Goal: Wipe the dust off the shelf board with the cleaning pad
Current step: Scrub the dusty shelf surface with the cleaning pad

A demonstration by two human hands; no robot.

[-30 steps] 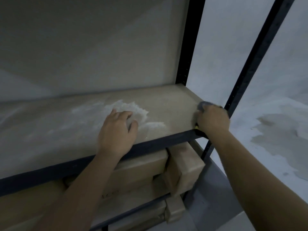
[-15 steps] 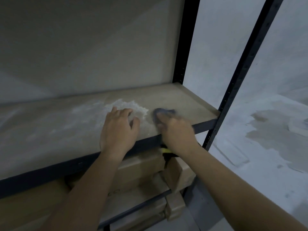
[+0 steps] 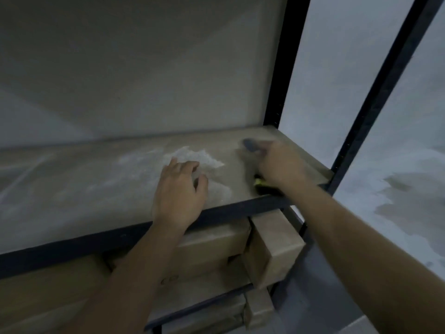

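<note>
The beige shelf board [image 3: 79, 189] runs across the view inside a black metal frame. A white patch of dust [image 3: 192, 156] lies near its middle, with fainter smears to the left. My left hand [image 3: 179, 191] rests flat on the board at the front edge, fingers just touching the dust patch. My right hand [image 3: 280, 165] is further right and blurred, pressing a dark cleaning pad [image 3: 250, 144] with a yellow-green part near the wrist onto the board. Most of the pad is hidden under the hand.
Black uprights [image 3: 292, 61] stand at the shelf's right end, with a second one [image 3: 375, 102] nearer. Cardboard boxes [image 3: 274, 244] are stacked on the lower shelf. A pale wall panel backs the shelf. Grey stained floor [image 3: 409, 189] lies to the right.
My right hand swept the pad from the right front corner left to the dust patch, then back right and further back on the board. My left hand stayed in place.
</note>
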